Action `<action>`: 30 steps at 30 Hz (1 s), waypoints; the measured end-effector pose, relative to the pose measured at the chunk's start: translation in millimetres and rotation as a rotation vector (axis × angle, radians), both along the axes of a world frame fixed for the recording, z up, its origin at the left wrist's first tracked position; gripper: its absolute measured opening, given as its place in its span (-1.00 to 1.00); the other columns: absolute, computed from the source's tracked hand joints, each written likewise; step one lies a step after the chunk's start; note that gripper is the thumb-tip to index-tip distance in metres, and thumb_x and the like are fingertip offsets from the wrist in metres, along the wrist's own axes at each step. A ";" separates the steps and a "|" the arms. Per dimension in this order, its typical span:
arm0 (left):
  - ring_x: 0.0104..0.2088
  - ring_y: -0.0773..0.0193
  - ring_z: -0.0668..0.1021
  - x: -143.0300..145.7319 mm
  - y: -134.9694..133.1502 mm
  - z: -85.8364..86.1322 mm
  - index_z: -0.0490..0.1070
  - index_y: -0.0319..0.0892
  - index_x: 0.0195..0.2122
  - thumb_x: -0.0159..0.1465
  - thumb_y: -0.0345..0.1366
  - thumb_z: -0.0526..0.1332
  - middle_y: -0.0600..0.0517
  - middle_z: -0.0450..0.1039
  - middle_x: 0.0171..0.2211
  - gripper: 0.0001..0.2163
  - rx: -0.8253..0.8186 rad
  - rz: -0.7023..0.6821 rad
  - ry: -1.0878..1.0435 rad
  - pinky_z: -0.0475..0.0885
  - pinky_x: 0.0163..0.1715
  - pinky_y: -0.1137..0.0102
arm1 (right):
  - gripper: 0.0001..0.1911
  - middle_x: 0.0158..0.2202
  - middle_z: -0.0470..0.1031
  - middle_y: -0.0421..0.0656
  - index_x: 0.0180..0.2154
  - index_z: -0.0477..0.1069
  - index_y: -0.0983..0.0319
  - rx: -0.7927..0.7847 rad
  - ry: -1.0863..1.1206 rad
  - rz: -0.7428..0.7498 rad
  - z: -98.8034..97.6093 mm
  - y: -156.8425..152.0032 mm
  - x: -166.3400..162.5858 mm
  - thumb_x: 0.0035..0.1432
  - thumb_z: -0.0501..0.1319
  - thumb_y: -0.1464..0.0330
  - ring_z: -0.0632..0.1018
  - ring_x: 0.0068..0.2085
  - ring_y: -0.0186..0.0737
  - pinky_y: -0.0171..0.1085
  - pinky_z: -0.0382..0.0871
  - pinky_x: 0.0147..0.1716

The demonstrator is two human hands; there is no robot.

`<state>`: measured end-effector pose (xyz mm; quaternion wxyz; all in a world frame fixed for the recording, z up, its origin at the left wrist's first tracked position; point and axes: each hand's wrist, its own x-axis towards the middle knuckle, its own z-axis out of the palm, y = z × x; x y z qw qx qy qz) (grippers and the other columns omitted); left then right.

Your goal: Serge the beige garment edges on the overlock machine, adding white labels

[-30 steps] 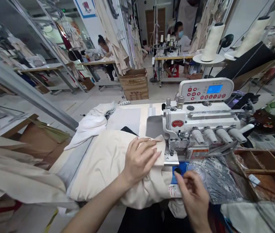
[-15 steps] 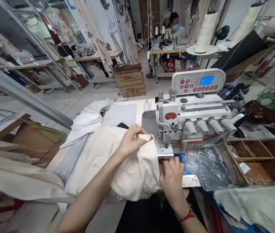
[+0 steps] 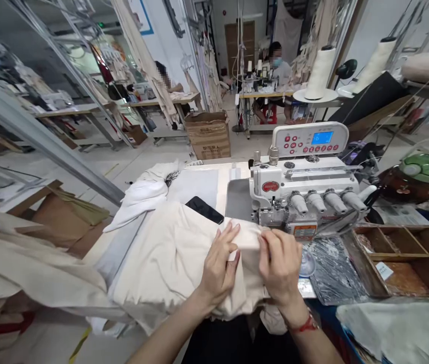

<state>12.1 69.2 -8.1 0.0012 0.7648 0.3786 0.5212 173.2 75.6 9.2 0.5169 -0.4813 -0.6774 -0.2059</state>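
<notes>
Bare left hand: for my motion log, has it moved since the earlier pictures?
Yes: relative to the white sewing machine, the left hand has shifted lower in view.

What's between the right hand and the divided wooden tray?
Head view: a clear round dish by the right hand, then a dark streaked panel nearer the divided wooden tray.

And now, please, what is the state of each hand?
Left hand: on the cream fabric, fingers bent; whether it grips cannot be told.
Right hand: closed, holding the cream fabric.
</notes>
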 end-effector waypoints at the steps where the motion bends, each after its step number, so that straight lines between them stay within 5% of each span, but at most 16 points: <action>1: 0.24 0.07 0.53 4.7 4.3 -3.6 0.36 -0.17 -0.21 0.43 -0.46 0.05 -0.21 0.60 0.07 -0.87 0.002 -0.010 0.019 0.43 0.27 0.06 | -0.90 -0.25 0.53 -0.05 -0.10 0.45 0.28 -0.004 0.025 -0.035 -3.3 -9.1 6.1 0.38 0.21 0.53 0.51 -0.29 -0.15 -0.19 0.29 -0.31; 5: 0.18 0.19 0.58 8.1 15.0 -4.5 0.39 -0.19 -0.05 0.41 -0.49 0.05 -0.14 0.64 0.00 -0.80 0.035 -0.153 0.130 0.26 0.40 0.15 | -0.82 -0.19 0.52 -0.04 -0.10 0.51 0.28 0.000 0.053 0.139 -5.9 -35.5 17.0 0.33 0.23 0.58 0.55 -0.22 -0.14 -0.20 0.41 -0.25; 8: 0.19 0.19 0.57 2.4 20.3 -1.6 0.40 -0.20 0.07 0.39 -0.53 0.08 -0.15 0.63 0.04 -0.72 0.012 -0.067 0.155 0.34 0.34 0.22 | -0.81 -0.15 0.63 0.01 -0.08 0.52 0.28 -0.091 0.007 0.177 -2.9 -26.0 22.6 0.38 0.17 0.56 0.59 -0.18 -0.07 -0.13 0.44 -0.21; 12: 0.22 0.08 0.55 -12.7 22.4 1.7 0.42 -0.16 -0.01 0.38 -0.54 0.08 -0.14 0.62 0.05 -0.74 -0.072 0.030 0.120 0.38 0.30 0.05 | -0.70 -0.15 0.67 0.00 0.00 0.52 0.26 -0.060 0.104 0.040 -4.8 -18.0 31.6 0.30 0.24 0.63 0.63 -0.19 -0.04 -0.08 0.49 -0.16; 15: 0.16 0.04 0.60 -24.2 19.1 17.7 0.48 -0.14 -0.12 0.39 -0.49 0.11 -0.15 0.63 0.03 -0.81 -0.023 -0.071 0.113 0.48 0.20 0.04 | -0.63 -0.15 0.67 -0.04 0.13 0.48 0.22 -0.066 0.255 0.239 -11.2 -39.6 19.3 0.33 0.26 0.56 0.66 -0.16 -0.06 -0.14 0.58 -0.14; 17: -0.10 0.16 0.69 -26.6 21.8 34.4 0.53 -0.14 -0.11 0.42 -0.43 0.12 -0.12 0.67 -0.15 -0.81 0.076 -0.270 0.125 0.60 -0.09 0.27 | -0.67 -0.18 0.68 -0.07 0.13 0.48 0.21 -0.311 0.417 0.500 -17.6 -56.2 0.5 0.36 0.30 0.35 0.68 -0.20 -0.08 -0.22 0.62 -0.21; 20: -0.50 0.40 0.59 -18.2 42.0 54.1 0.58 -0.14 -0.08 0.45 -0.38 0.13 0.03 0.62 -0.43 -0.79 0.034 -0.474 0.208 0.45 -0.50 0.54 | -0.68 -0.37 0.63 -0.15 -0.13 0.57 0.24 -0.815 0.726 0.761 -30.9 -64.8 -25.0 0.36 0.27 0.11 0.62 -0.39 -0.18 -0.33 0.56 -0.43; 22: -0.51 0.41 0.59 -7.6 61.9 57.0 0.60 -0.14 -0.20 0.44 -0.33 0.18 0.06 0.61 -0.45 -0.82 -0.112 -0.485 0.239 0.44 -0.50 0.56 | -0.63 -0.48 0.51 -0.21 -0.28 0.55 0.25 -0.938 0.908 0.692 -40.6 -58.6 -29.7 0.38 0.21 0.09 0.50 -0.49 -0.27 -0.37 0.45 -0.53; 26: -0.50 0.37 0.57 3.8 86.8 46.7 0.53 -0.19 -0.45 0.27 -0.18 0.40 0.05 0.54 -0.50 -0.77 -0.294 -0.405 0.127 0.44 -0.48 0.52 | -0.61 -0.44 0.34 -0.19 -0.54 0.39 0.21 -0.829 0.968 0.457 -52.5 -38.9 -15.9 0.22 0.33 0.14 0.42 -0.40 -0.26 -0.41 0.30 -0.58; 30: -0.48 0.38 0.54 -9.0 81.1 43.7 0.56 -0.20 -0.37 0.31 -0.28 0.34 0.05 0.54 -0.47 -0.87 -0.384 -0.391 0.131 0.41 -0.47 0.52 | -0.75 -0.30 0.46 -0.10 -0.49 0.50 0.21 -0.790 0.870 0.530 -52.8 -35.6 -11.7 0.20 0.31 0.26 0.49 -0.30 -0.21 -0.37 0.38 -0.45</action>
